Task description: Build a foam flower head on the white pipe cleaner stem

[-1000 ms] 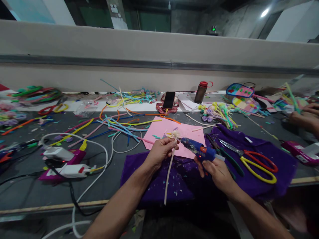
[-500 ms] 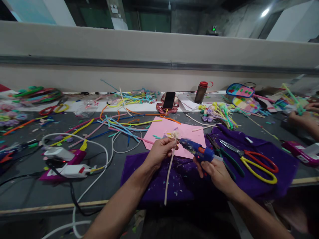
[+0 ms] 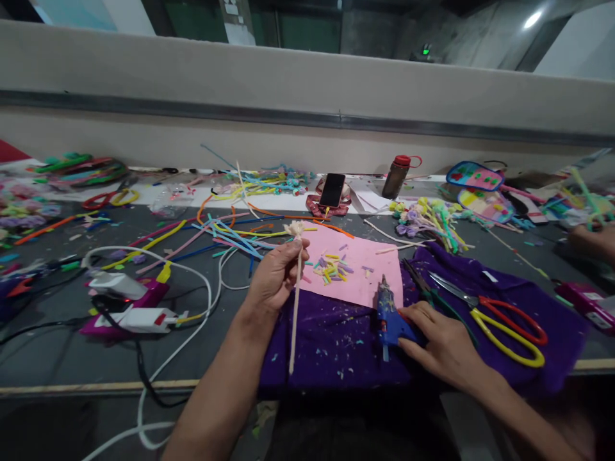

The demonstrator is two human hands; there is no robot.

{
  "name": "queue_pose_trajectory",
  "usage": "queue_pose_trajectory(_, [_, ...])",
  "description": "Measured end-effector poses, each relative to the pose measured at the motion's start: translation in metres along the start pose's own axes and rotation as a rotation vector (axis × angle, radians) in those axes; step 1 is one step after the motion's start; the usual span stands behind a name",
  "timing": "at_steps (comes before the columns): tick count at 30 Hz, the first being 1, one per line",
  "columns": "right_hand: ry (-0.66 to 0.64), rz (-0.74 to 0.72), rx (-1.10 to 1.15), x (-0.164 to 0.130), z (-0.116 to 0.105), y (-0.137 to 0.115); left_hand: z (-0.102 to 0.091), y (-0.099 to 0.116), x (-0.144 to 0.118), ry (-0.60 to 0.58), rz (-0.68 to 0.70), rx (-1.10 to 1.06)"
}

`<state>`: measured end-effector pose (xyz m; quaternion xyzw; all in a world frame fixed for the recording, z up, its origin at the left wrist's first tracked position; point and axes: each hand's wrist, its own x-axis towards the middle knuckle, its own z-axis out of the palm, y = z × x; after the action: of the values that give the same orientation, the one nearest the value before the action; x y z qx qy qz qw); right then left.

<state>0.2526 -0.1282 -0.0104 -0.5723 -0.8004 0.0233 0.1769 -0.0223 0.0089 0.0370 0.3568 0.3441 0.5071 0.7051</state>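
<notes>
Glue gun (image 3: 388,314) lowered onto cloth (image 3: 331,339), under right hand (image 3: 444,346)

Dark grey workbench (image 3: 57,358) under purple cloth (image 3: 331,339), pink sheet (image 3: 365,269), coloured foam strips (image 3: 225,234), white cables (image 3: 192,301).

A pink sheet (image 3: 360,269) lies on the grey table (image 3: 72,358), with small coloured scraps (image 3: 331,267) on it. Right of the pink sheet, yellow-handled scissors (image 3: 500,320) rest on a purple cloth (image 3: 528,294). Behind the pink sheet stand a black phone (image 3: 332,189) and a red-capped bottle (image 3: 396,177). Left of the pink sheet lie coloured strips (image 3: 225,234) and a white cable (image 3: 192,307).
</notes>
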Motion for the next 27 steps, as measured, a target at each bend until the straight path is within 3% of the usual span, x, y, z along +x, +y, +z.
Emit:
queue_pose_trajectory(6, [-0.035, -0.017, -0.168, -0.003, 0.008, -0.006, 0.011, -0.016, -0.006, -0.080, -0.004, 0.091])
queue_pose_trajectory(11, [0.157, -0.080, -0.203, -0.008, -0.012, 0.002, 0.012, -0.022, -0.008, -0.099, 0.038, 0.101])
queue_pose_trajectory(14, [0.239, -0.170, -0.127, 0.019, -0.032, -0.003, 0.010, -0.023, -0.006, -0.086, 0.026, 0.075])
queue_pose_trajectory(16, [0.241, -0.247, -0.086, 0.045, -0.045, -0.030, 0.009, -0.025, -0.005, -0.094, 0.018, 0.079])
queue_pose_trajectory(18, [0.255, -0.405, -0.047, 0.065, -0.055, -0.074, 0.009, -0.028, -0.003, -0.089, 0.018, 0.080])
queue_pose_trajectory(20, [0.159, -0.720, -0.022, 0.076, -0.059, -0.119, 0.008, -0.029, -0.002, -0.073, 0.023, 0.077])
queue_pose_trajectory(22, [0.021, -0.998, -0.005, 0.081, -0.056, -0.146, 0.007, -0.026, -0.002, -0.054, 0.035, 0.072])
queue_pose_trajectory(23, [0.019, -1.012, 0.012, 0.084, -0.053, -0.149, 0.006, -0.023, -0.002, -0.040, 0.047, 0.062])
queue_pose_trajectory(24, [0.040, -0.919, 0.016, 0.088, -0.048, -0.144, 0.005, -0.018, -0.003, -0.032, 0.070, 0.057])
queue_pose_trajectory(27, [0.077, -0.617, -0.031, 0.115, -0.038, -0.099, 0.000, -0.005, -0.005, 0.025, 0.140, 0.007])
